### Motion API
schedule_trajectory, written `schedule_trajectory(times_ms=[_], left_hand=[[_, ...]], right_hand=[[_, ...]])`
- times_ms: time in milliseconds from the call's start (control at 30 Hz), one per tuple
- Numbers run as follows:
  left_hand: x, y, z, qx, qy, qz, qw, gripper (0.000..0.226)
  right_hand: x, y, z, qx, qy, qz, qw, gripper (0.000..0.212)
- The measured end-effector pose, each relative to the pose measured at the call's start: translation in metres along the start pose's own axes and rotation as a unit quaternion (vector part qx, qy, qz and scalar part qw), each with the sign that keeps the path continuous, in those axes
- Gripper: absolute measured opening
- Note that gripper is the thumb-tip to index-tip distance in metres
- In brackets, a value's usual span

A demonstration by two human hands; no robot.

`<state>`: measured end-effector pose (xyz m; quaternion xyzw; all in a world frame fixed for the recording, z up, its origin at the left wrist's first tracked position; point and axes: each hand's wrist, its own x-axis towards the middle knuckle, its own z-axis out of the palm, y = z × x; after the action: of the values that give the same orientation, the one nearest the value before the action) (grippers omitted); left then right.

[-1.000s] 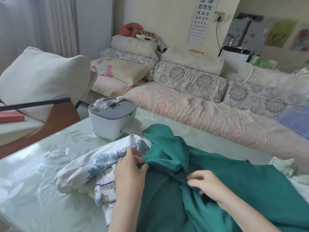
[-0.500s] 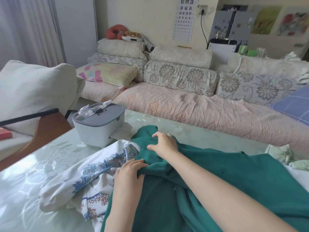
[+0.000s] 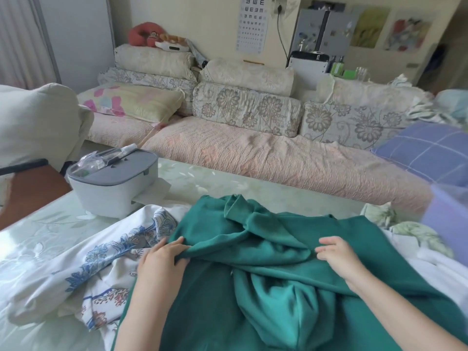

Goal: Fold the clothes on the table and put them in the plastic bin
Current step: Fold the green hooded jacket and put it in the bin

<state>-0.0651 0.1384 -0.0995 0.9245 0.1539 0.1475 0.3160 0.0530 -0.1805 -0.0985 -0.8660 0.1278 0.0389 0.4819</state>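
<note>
View: head camera, the only one supplied.
Task item: green garment [image 3: 266, 287], crumpled, lying over the near middle of the worktop [image 3: 38, 224] and running off the lower edge of the picture toward the person.
Other clothes: white floral-print garment [image 3: 106, 257], heaped just left of the green one and partly under it. Pale crumpled cloth [image 3: 410, 231] lies just beside its right edge.
Left hand [image 3: 162, 262]: grip clenched on a fold at the green garment's left edge, fingers above and thumb below.
Right hand [image 3: 336, 257]: rests on the green cloth right of centre, fingers reaching leftward, loose and blurred. Nothing is seen pinched, so the grip reads as released.
Key relation: a twisted ridge of green cloth runs crosswise between the two hands, long axis left to right. The bunched far end lies beyond both hands, toward the sofa [image 3: 278, 158]. The right hand is nearer the thick middle of the ridge.
Next move, judged: flattening calls for drawing the hands apart along that axis.
Container 1: white box with grey lid [image 3: 114, 183], far left on the worktop, lid down, contents hidden. A clear packet lies on the lid.
Container 2: lilac translucent object [image 3: 450, 219] at the right edge, blurred. It may be the plastic bin, but that cannot be told, and its inside is not visible.
Progress, judged: early; no folded piece is in view.
</note>
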Motion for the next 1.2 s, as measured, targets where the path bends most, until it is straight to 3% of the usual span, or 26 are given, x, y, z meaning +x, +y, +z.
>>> schedule_trajectory(times_ms=[200,300,400,500,567,633,700,800,900,1000,1200], left_hand=[[-0.003,0.015,-0.001,0.074,-0.008,0.005,0.997,0.041],[-0.002,0.019,0.004,0.067,0.002,0.013,0.998,0.043],[0.000,0.020,0.010,0.062,0.018,0.053,0.997,0.047],[0.003,0.020,0.018,0.049,0.010,0.108,0.993,0.048],[0.003,0.019,0.022,0.044,-0.010,0.126,0.991,0.045],[0.004,0.018,0.025,0.035,0.000,0.132,0.991,0.041],[0.005,0.019,0.025,0.018,0.021,0.131,0.991,0.037],[0.003,0.021,0.023,0.006,0.017,0.127,0.992,0.032],[0.002,0.018,0.020,-0.010,-0.023,0.133,0.991,0.035],[0.000,0.016,0.014,-0.010,-0.072,0.142,0.987,0.045],[-0.004,0.019,0.014,0.048,-0.126,0.146,0.980,0.032]], right_hand=[[0.003,-0.047,0.023,-0.106,-0.001,-0.189,0.976,0.044],[-0.002,-0.081,0.064,-0.169,-0.065,-0.272,0.945,0.063],[0.001,-0.099,0.106,-0.288,-0.080,-0.296,0.907,0.074],[0.009,-0.104,0.123,-0.371,-0.043,-0.297,0.879,0.057],[0.014,-0.102,0.114,-0.340,-0.007,-0.275,0.899,0.040],[0.020,-0.097,0.093,-0.236,0.025,-0.235,0.942,0.036],[0.025,-0.091,0.058,-0.058,0.024,-0.208,0.976,0.035],[0.026,-0.066,-0.014,0.133,-0.005,-0.191,0.973,0.038],[0.031,-0.021,-0.089,0.087,-0.026,-0.162,0.983,0.046],[0.036,0.019,-0.135,-0.063,-0.058,-0.128,0.988,0.058],[0.040,0.023,-0.139,-0.247,-0.081,-0.115,0.959,0.055]])
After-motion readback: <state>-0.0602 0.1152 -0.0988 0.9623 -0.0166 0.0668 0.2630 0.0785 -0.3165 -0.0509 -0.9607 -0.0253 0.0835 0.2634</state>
